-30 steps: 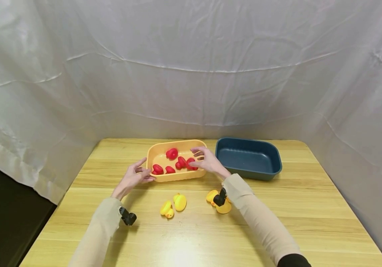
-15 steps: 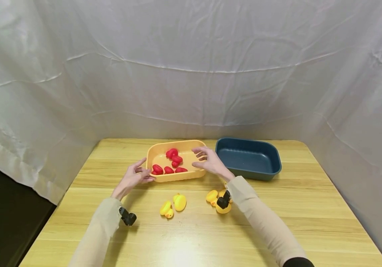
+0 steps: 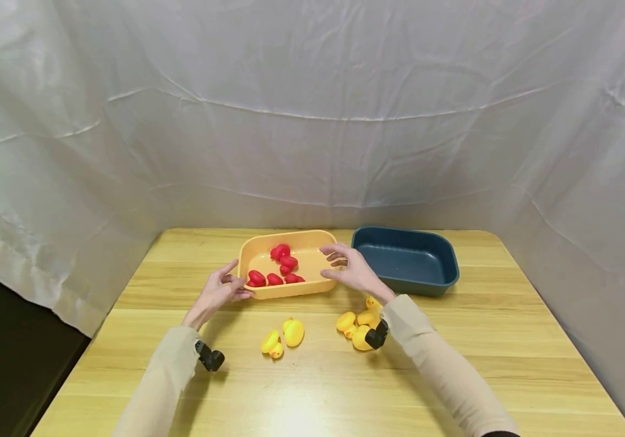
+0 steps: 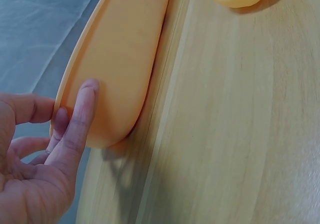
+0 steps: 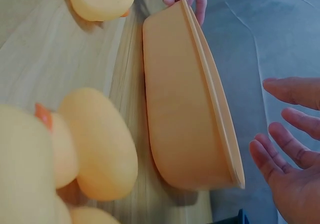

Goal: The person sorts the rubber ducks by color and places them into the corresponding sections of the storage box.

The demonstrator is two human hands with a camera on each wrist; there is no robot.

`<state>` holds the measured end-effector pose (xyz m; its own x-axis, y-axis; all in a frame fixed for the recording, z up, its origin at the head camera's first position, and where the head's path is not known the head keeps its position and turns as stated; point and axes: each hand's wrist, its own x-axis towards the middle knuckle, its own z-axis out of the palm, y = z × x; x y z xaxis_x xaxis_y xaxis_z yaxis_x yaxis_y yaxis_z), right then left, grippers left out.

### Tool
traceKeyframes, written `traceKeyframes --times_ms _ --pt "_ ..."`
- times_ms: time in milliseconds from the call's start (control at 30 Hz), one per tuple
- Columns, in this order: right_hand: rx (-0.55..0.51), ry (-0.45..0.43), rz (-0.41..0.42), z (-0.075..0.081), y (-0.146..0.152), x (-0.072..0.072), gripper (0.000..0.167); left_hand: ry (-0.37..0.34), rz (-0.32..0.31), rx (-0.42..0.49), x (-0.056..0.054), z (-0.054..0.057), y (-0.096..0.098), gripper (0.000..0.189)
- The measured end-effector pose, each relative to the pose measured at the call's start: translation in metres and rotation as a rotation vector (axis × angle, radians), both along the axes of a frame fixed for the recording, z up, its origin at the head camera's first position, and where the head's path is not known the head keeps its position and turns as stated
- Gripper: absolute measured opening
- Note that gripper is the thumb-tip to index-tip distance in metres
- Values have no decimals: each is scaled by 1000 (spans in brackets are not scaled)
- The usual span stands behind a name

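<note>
My left hand (image 3: 218, 292) grips the left end of a light orange plastic bin (image 3: 296, 289), with fingers on both sides of its rim; the left wrist view shows one finger (image 4: 82, 109) along the outer wall. Inside the bin lie several small red duck-shaped toys (image 3: 288, 262), mostly towards its left half. At the bin's right end my right hand (image 3: 351, 270) holds nothing, its fingers spread and loosely bent. In the right wrist view that hand (image 5: 292, 149) is apart from the bin wall (image 5: 182, 99).
A dark blue bin (image 3: 405, 261) stands just right of the orange one. Two yellow rubber ducks (image 3: 293, 332) lie in front of the orange bin, and several more yellow ducks (image 3: 346, 321) cluster below my right wrist. A grey-white curtain (image 3: 312, 152) hangs behind the wooden table (image 3: 301, 388).
Two red toys from the bin's right part have shifted left, among the others. My right hand has then drawn slightly right, towards the bin's right end. The left hand has stayed put.
</note>
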<state>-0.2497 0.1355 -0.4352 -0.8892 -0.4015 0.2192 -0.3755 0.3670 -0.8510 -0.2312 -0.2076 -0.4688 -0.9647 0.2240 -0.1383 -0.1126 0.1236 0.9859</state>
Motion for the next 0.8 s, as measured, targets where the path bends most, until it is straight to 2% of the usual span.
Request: traceKeyframes --times_ms 300,533,800 --pt "-49 26 19 -4 14 6 48 5 33 -3 0 -1 2 69" --pt "-61 -11 2 -7 26 9 50 1 91 10 0 -1 5 71" --pt "-56 -7 -16 -11 41 12 49 33 135 15 1 -2 4 68"
